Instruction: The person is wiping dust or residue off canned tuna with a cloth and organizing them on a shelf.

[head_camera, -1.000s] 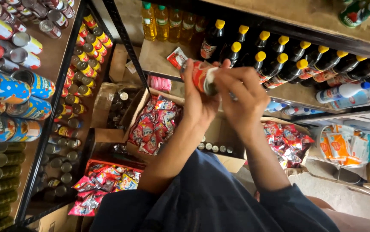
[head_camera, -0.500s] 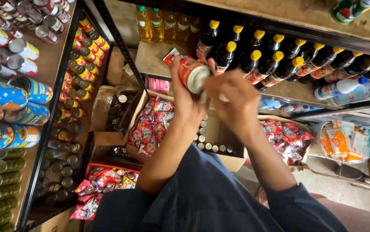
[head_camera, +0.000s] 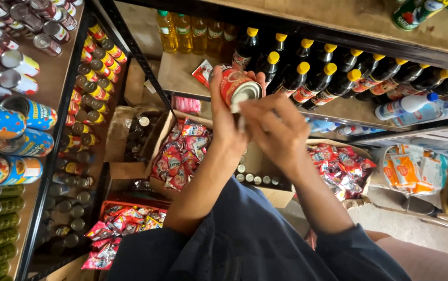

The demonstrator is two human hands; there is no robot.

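My left hand (head_camera: pixel 225 117) grips a small red tin can (head_camera: pixel 238 88) and holds it up in front of the shelves, its silver end facing me. My right hand (head_camera: pixel 276 132) is just below and right of the can, fingers pinched together at the can's lower edge on something small and pale. Whether the pale bit is a sticker or a cloth I cannot tell. Behind the can stand dark sauce bottles with yellow caps (head_camera: pixel 317 78) on a wooden shelf.
A black metal rack (head_camera: pixel 62 130) on the left holds many tin cans (head_camera: pixel 5 125). Yellow oil bottles (head_camera: pixel 182 31) stand at the back. Below are cardboard boxes of red snack packets (head_camera: pixel 179 153) and more packets (head_camera: pixel 343 166) to the right.
The can has tipped so its silver end faces me. My right hand slid from covering the can's side down to its lower edge, fingers pinched.
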